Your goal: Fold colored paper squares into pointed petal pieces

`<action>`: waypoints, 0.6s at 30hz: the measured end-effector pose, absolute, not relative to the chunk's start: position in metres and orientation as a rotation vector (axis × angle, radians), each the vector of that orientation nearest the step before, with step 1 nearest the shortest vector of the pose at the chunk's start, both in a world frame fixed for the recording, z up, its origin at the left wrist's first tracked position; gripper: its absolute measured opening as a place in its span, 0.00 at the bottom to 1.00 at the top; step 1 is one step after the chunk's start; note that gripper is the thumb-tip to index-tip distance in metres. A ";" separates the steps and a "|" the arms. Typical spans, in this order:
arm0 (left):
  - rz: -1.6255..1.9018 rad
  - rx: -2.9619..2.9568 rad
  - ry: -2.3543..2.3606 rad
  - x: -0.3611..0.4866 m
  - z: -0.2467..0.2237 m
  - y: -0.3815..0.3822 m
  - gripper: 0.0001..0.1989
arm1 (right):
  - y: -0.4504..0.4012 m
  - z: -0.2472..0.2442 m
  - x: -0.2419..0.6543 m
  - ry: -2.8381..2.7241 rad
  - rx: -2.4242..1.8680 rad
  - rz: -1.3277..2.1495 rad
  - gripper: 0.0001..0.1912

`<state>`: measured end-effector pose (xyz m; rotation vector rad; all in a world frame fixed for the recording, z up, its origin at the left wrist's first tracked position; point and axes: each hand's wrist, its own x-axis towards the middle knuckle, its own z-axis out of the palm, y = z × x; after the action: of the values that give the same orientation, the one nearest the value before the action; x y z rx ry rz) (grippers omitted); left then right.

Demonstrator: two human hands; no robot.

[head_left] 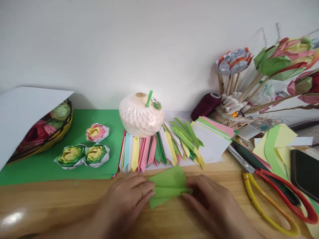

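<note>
A light green paper [169,181] with a crease across it lies on the wooden table [82,202], between my two hands. My left hand [132,196] is at its left edge, fingers closed together and a ring on one finger, gripping the paper's side. On the other side, my right hand [206,196] pinches the paper's right edge between thumb and fingers. Just beyond the paper, folded strips [144,151] in several colours fan out under a white fruit-shaped object [141,114] with a green straw.
Scissors [251,169] with red and yellow handles lie at the right, beside a black phone [305,172]. Paper flowers [97,154] sit on green sheets [84,116]. A basket [57,134] stands at left; stacked paper squares [211,142] and a thread spool [205,106] are right of centre.
</note>
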<state>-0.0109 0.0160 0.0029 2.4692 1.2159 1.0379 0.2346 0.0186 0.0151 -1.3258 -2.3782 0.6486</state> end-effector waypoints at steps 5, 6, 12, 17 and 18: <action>0.917 2.367 1.374 -0.009 0.005 0.016 0.09 | 0.021 0.010 0.236 -2.342 -1.419 0.717 0.05; 0.876 2.348 1.395 -0.008 0.005 0.016 0.09 | 0.021 0.008 0.236 -2.338 -1.431 0.706 0.05; 0.828 2.316 1.388 -0.007 0.010 0.017 0.08 | 0.019 0.002 0.234 -2.345 -1.423 0.546 0.03; 0.741 2.343 1.435 -0.009 0.010 0.018 0.10 | 0.019 0.003 0.234 -2.355 -1.411 0.427 0.03; 0.731 2.352 1.442 -0.009 0.010 0.018 0.10 | 0.019 0.003 0.234 -2.359 -1.413 0.407 0.03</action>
<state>-0.0092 0.0176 0.0097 2.3516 1.4420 0.7314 0.2336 0.0185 0.0034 -1.4126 -2.3589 0.4065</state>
